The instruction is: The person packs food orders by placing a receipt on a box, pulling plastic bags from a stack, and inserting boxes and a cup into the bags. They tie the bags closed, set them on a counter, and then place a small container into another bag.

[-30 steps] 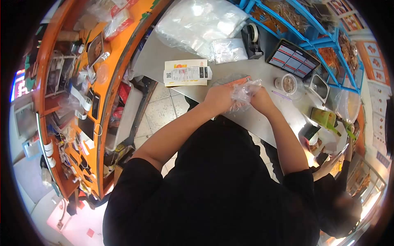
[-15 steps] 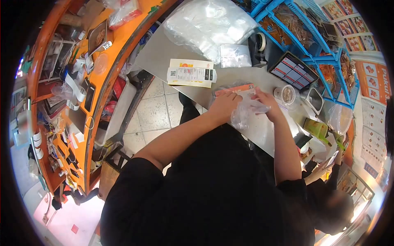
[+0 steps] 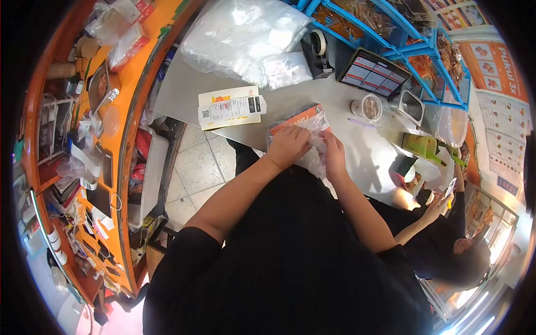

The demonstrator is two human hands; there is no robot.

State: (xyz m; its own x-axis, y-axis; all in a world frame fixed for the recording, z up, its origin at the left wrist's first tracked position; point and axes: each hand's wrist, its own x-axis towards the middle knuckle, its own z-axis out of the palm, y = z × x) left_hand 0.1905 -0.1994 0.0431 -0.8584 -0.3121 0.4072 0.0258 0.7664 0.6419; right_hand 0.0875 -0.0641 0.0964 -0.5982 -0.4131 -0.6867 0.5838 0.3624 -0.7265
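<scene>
An orange-and-white printed box (image 3: 304, 114) lies at the table's near edge, partly covered by a clear plastic bag (image 3: 316, 159). My left hand (image 3: 288, 146) is closed on the bag at the box's near side, its fingers curled over the plastic. Close beside it on the right, my right hand (image 3: 334, 155) pinches the bunched bag. The fingertips of both hands are partly hidden in the plastic. A receipt (image 3: 231, 110) rests on yellow-and-white paper left of the box.
Beyond the box are a pile of clear bags (image 3: 240, 36), a tape dispenser (image 3: 319, 54) and a tablet (image 3: 374, 79). A lidded cup (image 3: 368, 107), a purple pen (image 3: 362, 123) and a metal tray (image 3: 410, 107) are to the right. Another person (image 3: 446, 245) holds a phone at lower right.
My right hand has moved left, closer to my left hand, gathering the bag in. The camera view has shifted, so the table things appear further left.
</scene>
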